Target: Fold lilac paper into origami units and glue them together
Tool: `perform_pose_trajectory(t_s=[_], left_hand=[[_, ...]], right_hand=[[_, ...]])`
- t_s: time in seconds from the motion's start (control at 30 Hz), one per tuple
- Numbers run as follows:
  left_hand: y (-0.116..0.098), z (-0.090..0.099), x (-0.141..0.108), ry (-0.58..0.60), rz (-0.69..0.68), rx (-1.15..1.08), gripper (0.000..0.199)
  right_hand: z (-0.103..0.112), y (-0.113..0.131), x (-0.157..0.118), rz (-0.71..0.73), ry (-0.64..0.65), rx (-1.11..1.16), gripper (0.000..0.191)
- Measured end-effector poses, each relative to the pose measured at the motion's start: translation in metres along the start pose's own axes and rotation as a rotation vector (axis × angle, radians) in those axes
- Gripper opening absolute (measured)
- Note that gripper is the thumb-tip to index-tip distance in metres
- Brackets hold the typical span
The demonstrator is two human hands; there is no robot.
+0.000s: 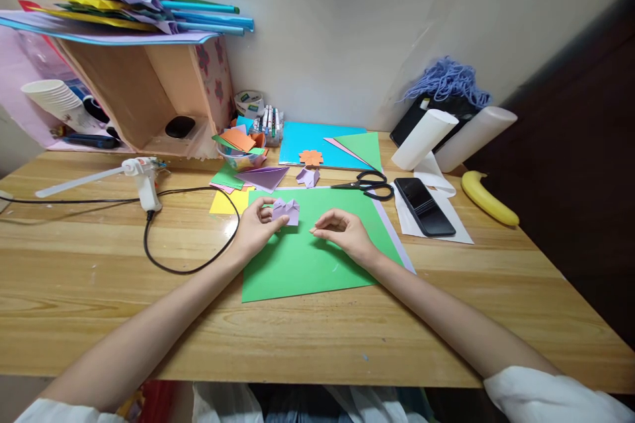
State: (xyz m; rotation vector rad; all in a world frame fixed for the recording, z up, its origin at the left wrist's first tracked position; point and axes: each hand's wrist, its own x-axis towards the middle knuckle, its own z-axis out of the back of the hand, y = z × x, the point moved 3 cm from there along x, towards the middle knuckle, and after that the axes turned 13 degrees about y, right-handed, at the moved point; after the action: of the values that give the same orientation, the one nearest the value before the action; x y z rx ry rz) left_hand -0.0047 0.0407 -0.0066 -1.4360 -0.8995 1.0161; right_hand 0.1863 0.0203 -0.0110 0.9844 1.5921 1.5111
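Between the thumb and fingers of my left hand [258,228] is a small folded purple paper [286,213], its notched edge facing away from me. Just to the right, my right hand [344,234] is closed in a pinch; whatever may be between its fingertips is too small to make out. Both hands are over a green paper sheet [317,271] on the table. Beyond them lie another small purple folded paper [308,177], an orange paper flower [311,158], and black-handled scissors [372,185] with their blades pointing left.
A white glue gun [146,185] stands left, its black cord [186,271] looping near my left forearm. At right are a phone [424,207], a banana [489,198] and white paper rolls [425,139]. Behind are a bowl of paper scraps [241,157] and a pink box shelf [215,86].
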Motion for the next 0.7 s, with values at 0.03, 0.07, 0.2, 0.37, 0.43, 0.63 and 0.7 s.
perform_pose_trajectory(t_s=[0.03, 0.07, 0.2, 0.37, 0.43, 0.63, 0.7], left_hand=[[0.0001, 0.0000, 0.0000, 0.000, -0.001, -0.003, 0.046], [0.0003, 0.0000, 0.0001, 0.000, -0.004, -0.004, 0.046], [0.0010, 0.0002, 0.0004, -0.001, -0.009, -0.013, 0.045], [0.0006, 0.0003, 0.0005, 0.003, -0.006, -0.015, 0.045], [0.0003, 0.0003, 0.0004, 0.002, -0.003, -0.015, 0.045], [0.0005, 0.0000, 0.0005, 0.004, -0.007, -0.012, 0.044], [0.0010, 0.0001, 0.0007, 0.004, -0.013, -0.009, 0.043]], right_hand=[[0.0006, -0.0002, 0.0001, 0.000, -0.013, -0.013, 0.029], [0.0013, -0.0004, 0.0002, 0.000, -0.027, -0.030, 0.031], [0.0022, -0.0001, 0.0007, 0.007, -0.053, -0.067, 0.030], [0.0010, 0.0017, -0.0001, 0.001, -0.039, -0.009, 0.026], [0.0008, 0.0026, -0.0005, 0.004, -0.034, 0.002, 0.026], [0.0014, 0.0033, -0.0010, 0.042, -0.018, -0.042, 0.026], [0.0023, 0.0025, -0.0008, 0.055, -0.027, -0.065, 0.028]])
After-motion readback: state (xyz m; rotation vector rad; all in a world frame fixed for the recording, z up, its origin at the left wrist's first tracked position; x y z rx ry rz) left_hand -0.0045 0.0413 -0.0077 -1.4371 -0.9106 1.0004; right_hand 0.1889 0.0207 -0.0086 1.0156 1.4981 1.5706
